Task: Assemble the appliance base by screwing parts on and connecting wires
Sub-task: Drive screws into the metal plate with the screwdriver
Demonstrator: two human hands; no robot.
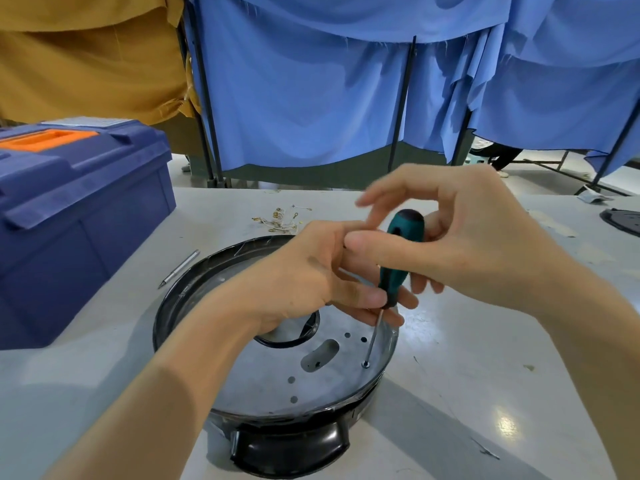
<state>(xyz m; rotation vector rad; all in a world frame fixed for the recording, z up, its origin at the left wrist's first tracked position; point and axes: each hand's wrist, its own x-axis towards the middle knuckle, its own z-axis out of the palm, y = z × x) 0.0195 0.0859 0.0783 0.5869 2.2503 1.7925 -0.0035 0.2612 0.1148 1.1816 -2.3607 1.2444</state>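
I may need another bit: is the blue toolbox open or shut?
Shut: the blue toolbox has its lid down on the body, orange handle lying flat in its recess.

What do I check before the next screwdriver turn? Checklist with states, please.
1. Screwdriver tip on screw: ok.
2. Left hand pinches the lower handle: ok.
3. Right hand grip: not ok, index finger is off the handle.
4. Base flat on table: ok.
5. Screw fully seated: cannot tell.
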